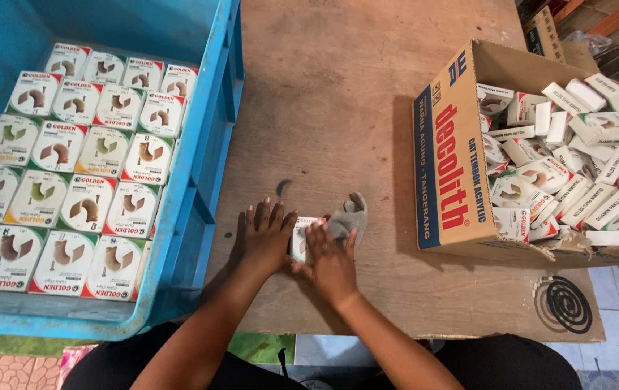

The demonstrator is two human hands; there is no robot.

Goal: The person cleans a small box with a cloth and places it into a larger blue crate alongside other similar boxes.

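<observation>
**One small box between my two hands on the plywood**

The small white box (301,238) sits on the wooden table (338,94), pressed between my hands near the front edge. My left hand (269,235) lies flat against its left side, fingers spread on the wood. My right hand (331,261) covers its right half from above, fingers curled over the top, so I hold it from both sides. Only a strip of the box shows: white card with a red band along one edge. Just behind my right hand lies a crumpled grey cloth (349,217), touching my fingers.

To my left stands a blue plastic crate (201,180), packed with neat rows of square white boxes (78,166), each with a red strip and a brown or green curved shape printed on its face. To my right is an open brown cardboard carton (454,173) with red and blue lettering on its side, filled with the same white boxes tumbled loose (577,159). A black spiral coil (564,303) lies at the table's near right corner.
</observation>
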